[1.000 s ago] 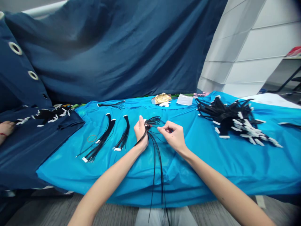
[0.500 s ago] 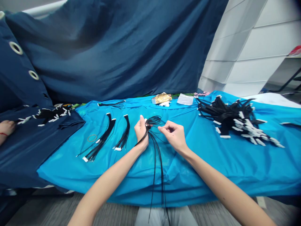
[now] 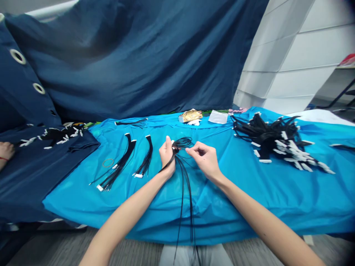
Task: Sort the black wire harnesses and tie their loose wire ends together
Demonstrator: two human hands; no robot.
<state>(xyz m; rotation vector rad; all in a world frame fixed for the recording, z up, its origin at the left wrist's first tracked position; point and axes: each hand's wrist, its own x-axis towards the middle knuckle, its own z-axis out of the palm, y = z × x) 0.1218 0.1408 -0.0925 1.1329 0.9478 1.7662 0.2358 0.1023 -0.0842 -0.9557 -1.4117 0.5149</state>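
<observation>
My left hand (image 3: 167,158) is closed around a black wire harness (image 3: 184,142), thumb up. Its thin wires loop out to the right of the fist, and several strands hang down past the table's front edge. To the right, my right hand (image 3: 203,157) pinches a single black wire (image 3: 188,149) of that harness between thumb and forefinger. The wire ends near the fingertips are too small to make out. Left of my left hand lie a short black harness (image 3: 146,157) with white connectors and a longer pair of harnesses (image 3: 119,166).
A large heap of black harnesses (image 3: 267,135) with white connectors lies at right. A rubber band (image 3: 108,163), a gold packet (image 3: 190,116) and a clear plastic bag (image 3: 218,117) rest on the blue cloth (image 3: 235,207). Another person's hand (image 3: 6,150) is at far left, near more harnesses (image 3: 59,136).
Hardly anything differs. Both hands keep their hold on the harness and wire, with only tiny shifts. The other person's hand at far left has drawn slightly further left.
</observation>
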